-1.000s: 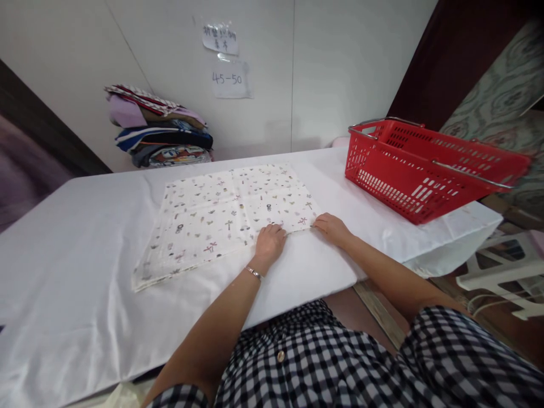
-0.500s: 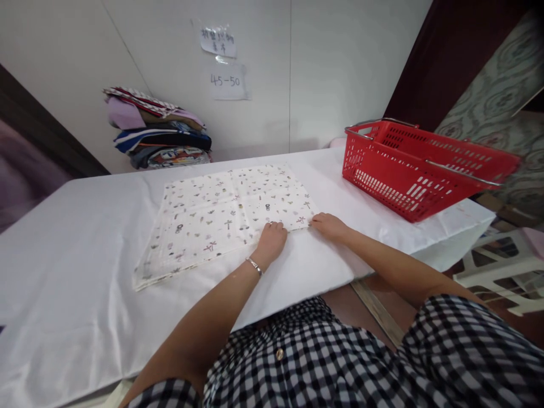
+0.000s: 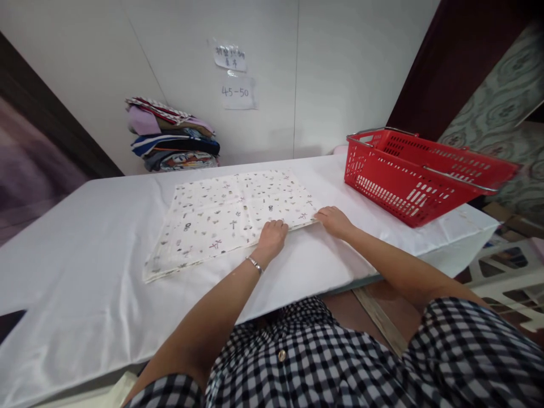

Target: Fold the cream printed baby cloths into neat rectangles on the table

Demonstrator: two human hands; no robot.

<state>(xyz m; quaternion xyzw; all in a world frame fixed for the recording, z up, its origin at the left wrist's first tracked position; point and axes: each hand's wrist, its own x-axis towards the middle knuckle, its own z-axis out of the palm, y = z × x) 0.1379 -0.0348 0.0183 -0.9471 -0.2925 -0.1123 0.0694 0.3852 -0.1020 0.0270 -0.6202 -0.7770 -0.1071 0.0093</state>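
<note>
- Head view, cloth: your patterned cloth (image 3: 232, 218) lies spread flat on the white table (image 3: 85, 272), its near edge just in front of you.
- Head view, hands: your left hand (image 3: 271, 237) rests curled on the cloth's near edge; your right hand (image 3: 335, 220) sits at the cloth's near right corner. Whether either pinches the fabric or only presses on it, you cannot tell.
- Handling: judge the cloth as thin, light and limp. It should crease easily and slide on the smooth table cover, so the corners and hem are your best holds.
- Surroundings: a red basket (image 3: 420, 175) stands right of the cloth, well apart from it. A stack of folded fabrics (image 3: 172, 141) sits beyond the cloth's far left corner, against the wall.
- Obstructions: nothing lies on the cloth besides your hands.
</note>
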